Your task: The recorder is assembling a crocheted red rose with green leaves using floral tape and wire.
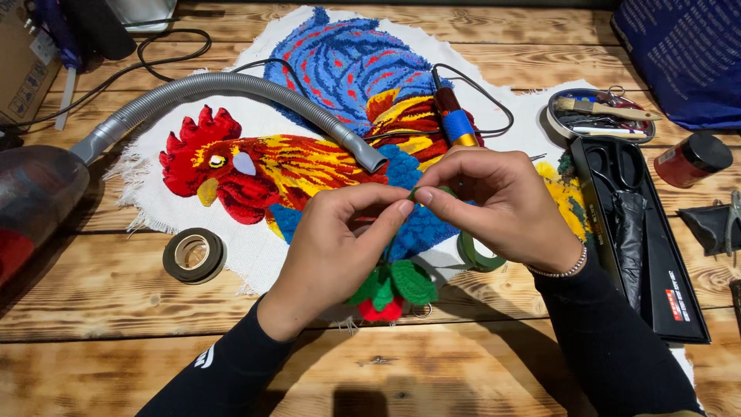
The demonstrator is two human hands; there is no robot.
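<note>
Rooster rug (340,147): red comb and head, yellow beak, orange-yellow-red striped neck, blue body, blue tail with red streaks, on white backing cloth. Crochet flower (390,289): green leaves, red bud. Tape roll (194,255): dark olive, tan core. Second tape roll (478,255): green. Hose (231,89): grey. Tufting tool (455,120): dark red handle, blue band, gold tip. Jar (692,159): red, black lid. Scissors case (648,247): black. Sleeves (610,340): black. Bracelet (557,271): white beads. Worktop (116,347): brown wood planks, dark grain.
</note>
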